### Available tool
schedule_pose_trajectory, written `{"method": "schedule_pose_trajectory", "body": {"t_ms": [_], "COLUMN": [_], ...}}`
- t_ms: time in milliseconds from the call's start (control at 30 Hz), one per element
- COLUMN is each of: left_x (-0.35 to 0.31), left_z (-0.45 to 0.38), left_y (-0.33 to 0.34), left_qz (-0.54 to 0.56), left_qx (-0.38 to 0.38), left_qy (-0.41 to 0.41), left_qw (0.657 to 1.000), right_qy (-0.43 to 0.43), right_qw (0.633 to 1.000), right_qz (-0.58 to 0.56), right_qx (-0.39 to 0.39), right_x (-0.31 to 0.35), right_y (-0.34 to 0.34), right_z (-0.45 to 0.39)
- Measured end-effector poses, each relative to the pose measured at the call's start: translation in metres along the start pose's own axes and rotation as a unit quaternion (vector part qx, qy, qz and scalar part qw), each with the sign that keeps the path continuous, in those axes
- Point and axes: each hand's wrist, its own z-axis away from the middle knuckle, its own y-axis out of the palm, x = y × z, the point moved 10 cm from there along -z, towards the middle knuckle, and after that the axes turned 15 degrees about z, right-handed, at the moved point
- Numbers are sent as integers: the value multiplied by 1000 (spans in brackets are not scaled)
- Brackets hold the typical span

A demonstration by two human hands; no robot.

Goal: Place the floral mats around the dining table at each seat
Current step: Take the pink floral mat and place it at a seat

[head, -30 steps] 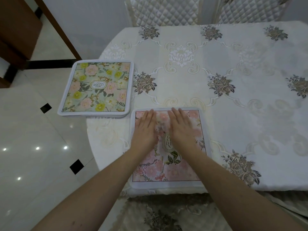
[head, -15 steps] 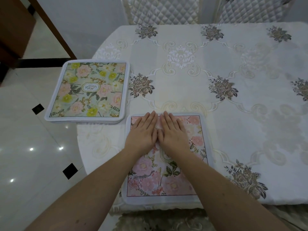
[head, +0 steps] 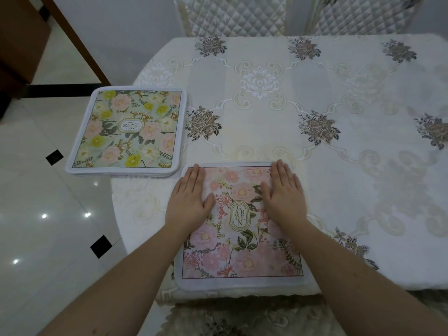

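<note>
On pink mat (head: pixel 242 238): left hand (head: pixel 188 202), right hand (head: pixel 283 195) flat (fingers straight, gripping nothing).

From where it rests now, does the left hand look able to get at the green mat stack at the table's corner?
Probably yes. The left hand lies flat on the pink mat, holding nothing, and the green mat stack sits just ahead and to its left, with only bare tablecloth between them.

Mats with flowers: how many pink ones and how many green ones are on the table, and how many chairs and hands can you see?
Pink floral mat: 1
Green floral mat (looks like a stack; layers uncountable): 1
Quilted chairs: 2
Hands, left hand and right hand, flat on the pink mat: 2
Total: 6
</note>
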Motion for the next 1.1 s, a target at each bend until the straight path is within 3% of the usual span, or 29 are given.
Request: {"method": "schedule_pose_trajectory", "body": {"t_ms": [333, 433, 633, 800, 1100], "left_x": [1, -16, -71, -60, -38], "left_z": [3, 1, 19, 36, 46], "left_y": [-3, 2, 27, 35, 24], "left_qz": [18, 106, 110, 6, 14], "left_qx": [20, 20, 48, 56, 21], "left_qy": [-56, -100, -15, 35, 25], "left_qw": [998, 989, 993, 998, 999], "right_qy": [18, 12, -89, -86, -48], "right_qw": [1000, 999, 995, 996, 999], "right_qz": [-8, -43, 34, 25, 15], "right_qx": [23, 13, -2, -10, -1], "right_x": [-3, 24, 99, 97, 52], "right_y": [1, -7, 10, 10, 9], "right_z": [0, 13, 55, 59, 62]}}
